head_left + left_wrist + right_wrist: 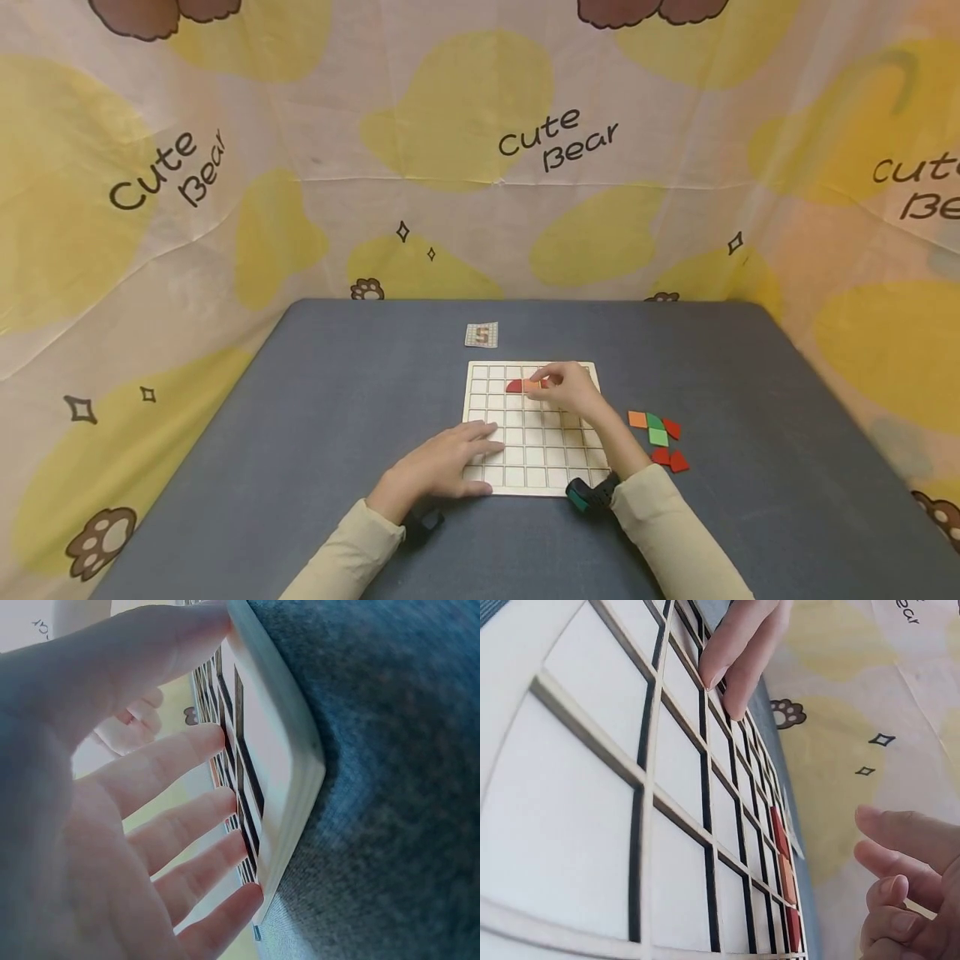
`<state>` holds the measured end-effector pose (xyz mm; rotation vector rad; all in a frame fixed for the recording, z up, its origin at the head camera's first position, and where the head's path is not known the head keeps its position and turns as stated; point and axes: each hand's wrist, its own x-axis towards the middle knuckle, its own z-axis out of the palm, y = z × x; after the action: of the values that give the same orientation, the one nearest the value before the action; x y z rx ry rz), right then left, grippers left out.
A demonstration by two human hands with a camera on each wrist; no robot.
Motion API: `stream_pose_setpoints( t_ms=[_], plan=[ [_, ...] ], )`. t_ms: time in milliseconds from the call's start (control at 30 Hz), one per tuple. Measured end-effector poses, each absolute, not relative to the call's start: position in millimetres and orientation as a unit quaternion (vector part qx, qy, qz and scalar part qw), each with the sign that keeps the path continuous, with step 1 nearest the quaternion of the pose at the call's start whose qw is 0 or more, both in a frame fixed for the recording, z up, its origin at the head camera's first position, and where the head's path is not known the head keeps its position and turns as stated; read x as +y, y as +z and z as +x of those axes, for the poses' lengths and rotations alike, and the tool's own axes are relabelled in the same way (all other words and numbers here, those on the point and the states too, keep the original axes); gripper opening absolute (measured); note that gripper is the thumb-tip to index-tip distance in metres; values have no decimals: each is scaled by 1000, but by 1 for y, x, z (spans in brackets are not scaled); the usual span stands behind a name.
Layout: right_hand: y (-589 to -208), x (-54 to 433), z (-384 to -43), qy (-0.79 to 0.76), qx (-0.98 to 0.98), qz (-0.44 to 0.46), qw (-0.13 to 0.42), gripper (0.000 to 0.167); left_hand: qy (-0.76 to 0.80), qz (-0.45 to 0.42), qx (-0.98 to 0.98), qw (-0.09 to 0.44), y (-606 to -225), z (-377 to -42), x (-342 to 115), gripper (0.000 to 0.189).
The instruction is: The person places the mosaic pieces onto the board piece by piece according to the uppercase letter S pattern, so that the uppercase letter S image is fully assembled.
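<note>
A white grid board (525,479) with raised pale lines lies on the table. Three tiles sit in one row near its far side: a red tile with a curved edge (514,387), an orange tile (786,879) and another red tile (793,928). Above that row hovers my right hand (572,390), fingers loosely bent, and no tile shows between them in the right wrist view. My left hand (448,460) rests on the board's near left part with fingers spread; in the left wrist view its fingertips (217,737) touch the board.
Right of the board lie loose tiles: an orange one (637,419), a green one (655,421), a light green square (657,437) and several red ones (678,461). A small pattern card (482,335) lies beyond the board. A printed cloth (450,108) hangs behind the table.
</note>
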<state>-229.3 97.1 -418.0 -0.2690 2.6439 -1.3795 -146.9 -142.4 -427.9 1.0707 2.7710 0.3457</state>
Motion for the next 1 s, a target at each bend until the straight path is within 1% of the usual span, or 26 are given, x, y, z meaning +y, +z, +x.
stream_pose_setpoints(
  t_ms=[200,400,533,767,1000],
  plan=[
    [-413,107,-220,-459,878,-120,67,30,117,360,923,73,-428,-147,-142,56],
    [-410,119,-210,-452,880,-130,65,28,114,366,922,64,-429,-148,-142,56],
    [-409,129,-204,-452,880,-130,63,29,110,367,922,61,-429,-148,-141,56],
    [-409,147,-194,-462,876,-114,75,32,108,373,920,55,-428,-148,-142,55],
    [-412,163,-185,-463,876,-112,75,33,110,365,922,70,-427,-146,-140,56]
  ],
)
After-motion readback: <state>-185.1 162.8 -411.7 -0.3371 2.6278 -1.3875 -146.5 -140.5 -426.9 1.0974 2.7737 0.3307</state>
